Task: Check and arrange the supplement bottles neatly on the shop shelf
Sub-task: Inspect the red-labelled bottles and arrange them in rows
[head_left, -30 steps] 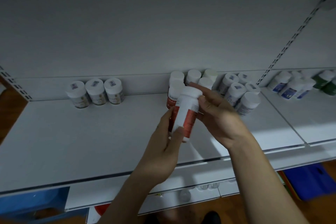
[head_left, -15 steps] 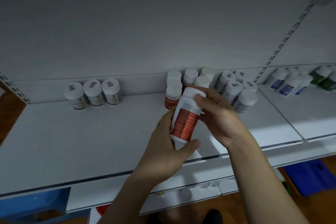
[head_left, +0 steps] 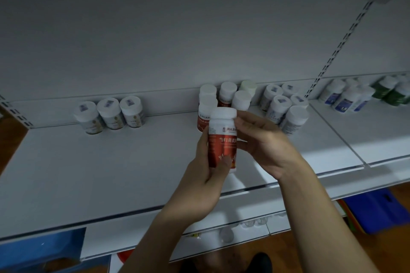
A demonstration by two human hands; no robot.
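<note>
Supplement bottle [head_left: 222, 139] with a white cap and red label is held upright above the front half of the white shop shelf [head_left: 88, 173], its label turned toward the person checking it. The left hand [head_left: 199, 184] grips its lower body, thumb pressed across the bottom of the label and fingers wrapped behind. The right hand [head_left: 264, 148] lies against the cap and upper side, its fingers blurred, so whether they clasp or merely steady the bottle cannot be told. Matching red-label bottles [head_left: 205, 115] stand just behind it by the back panel, with a cluster of white-capped bottles [head_left: 279, 106] to their right and three tan-label bottles [head_left: 111, 114] well apart to the left. Rigid plastic, the bottle looks light and unlikely to crush, though its glossy label could slip under a loose hold. A grasp round the mid-body, as the left hand has it, seems safest, since the cap may turn if taken alone. Set down carelessly, it could topple its close-packed neighbours.
</note>
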